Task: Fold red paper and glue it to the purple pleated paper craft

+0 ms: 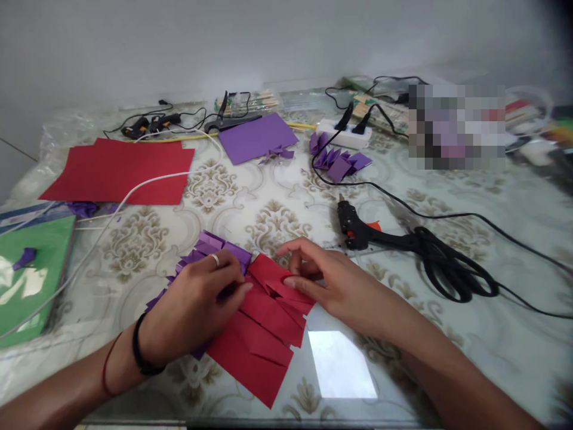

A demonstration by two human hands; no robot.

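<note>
Near the front of the table lies a red paper sheet (264, 325), cut or folded into overlapping strips. My right hand (320, 275) pinches the flap at its upper right edge between thumb and fingers. My left hand (201, 298), with a ring and a black wristband, is closed at the sheet's left side, fingers curled. A strip of purple pleated paper (208, 242) lies under and beyond it, and a bit of purple shows between its thumb and fingers. The left palm hides where purple and red paper meet.
A black glue gun (351, 224) and black-handled scissors (461, 263) lie at right, a cord running past them. Behind are red sheets (129, 173), a purple sheet (257, 137), folded purple pieces (340, 164) and a white power strip (347, 132). A green pack (36, 286) lies left.
</note>
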